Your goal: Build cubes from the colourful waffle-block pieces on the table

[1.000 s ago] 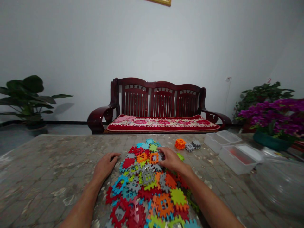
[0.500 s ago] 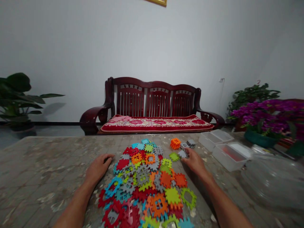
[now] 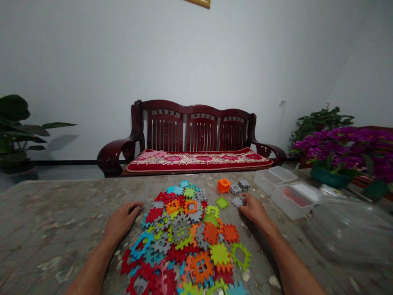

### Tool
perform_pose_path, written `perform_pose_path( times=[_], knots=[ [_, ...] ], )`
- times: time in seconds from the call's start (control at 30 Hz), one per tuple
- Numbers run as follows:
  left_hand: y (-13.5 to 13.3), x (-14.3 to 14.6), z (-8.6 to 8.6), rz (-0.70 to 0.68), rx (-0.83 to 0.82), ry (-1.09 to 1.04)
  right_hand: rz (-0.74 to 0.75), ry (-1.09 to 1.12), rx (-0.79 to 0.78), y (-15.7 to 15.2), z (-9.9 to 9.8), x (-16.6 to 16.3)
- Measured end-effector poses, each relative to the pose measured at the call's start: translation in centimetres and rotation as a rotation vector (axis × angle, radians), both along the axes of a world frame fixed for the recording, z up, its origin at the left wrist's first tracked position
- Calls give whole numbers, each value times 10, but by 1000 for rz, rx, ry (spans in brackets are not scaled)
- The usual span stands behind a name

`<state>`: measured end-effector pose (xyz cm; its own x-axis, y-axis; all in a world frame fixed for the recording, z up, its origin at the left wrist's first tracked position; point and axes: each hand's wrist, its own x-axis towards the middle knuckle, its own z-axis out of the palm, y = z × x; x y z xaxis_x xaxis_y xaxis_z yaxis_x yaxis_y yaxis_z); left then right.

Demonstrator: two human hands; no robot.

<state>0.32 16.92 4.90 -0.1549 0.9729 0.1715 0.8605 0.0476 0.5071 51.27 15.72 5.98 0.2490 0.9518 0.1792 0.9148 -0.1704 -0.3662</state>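
Observation:
My left hand point(image 3: 123, 219) rests on the table left of a big heap of notched plastic building tiles point(image 3: 181, 229). Its thumb and forefinger are apart, and nothing shows between them. On the far right side of the heap, my right hand point(image 3: 255, 209) has its thumb and forefinger spread at the right edge of a single grey tile point(image 3: 237, 201). That tile lies flat; whether the fingertips touch it I cannot tell. Just behind it stand an orange cube of tiles point(image 3: 224, 186) and small grey pieces point(image 3: 244, 184). A loose lime-green tile point(image 3: 222, 203) lies to its left.
Two clear plastic boxes point(image 3: 294, 213) stand at the right, one with something orange inside. Nearer is a large clear lid or tub point(image 3: 350, 233). Purple flowers point(image 3: 346, 149) in a green pot are behind them. Beyond the table is a wooden bench point(image 3: 196, 131).
The view has turned slightly to the right. My right hand has shifted a little rightward, and the grey tile by its fingertips has moved right too. My left hand stays at its place.

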Motion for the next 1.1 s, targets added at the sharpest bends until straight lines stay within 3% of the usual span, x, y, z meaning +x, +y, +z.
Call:
perform_pose_path(
  times=[0.17, 0.37, 0.7, 1.1],
  knots=[
    [0, -2, -2, -3, 16, -13, -79, 155, 80, 14, 13, 7],
    [1, -3, -3, -8, 19, -10, -137, 95, 158, 40, 27, -7],
    [-1, -2, 0, -4, 7, 12, -151, -24, 66, 54, 13, -9],
    [1, -3, -1, -1, 22, -30, -124, -9, 137, 52, 9, -12]
  ],
)
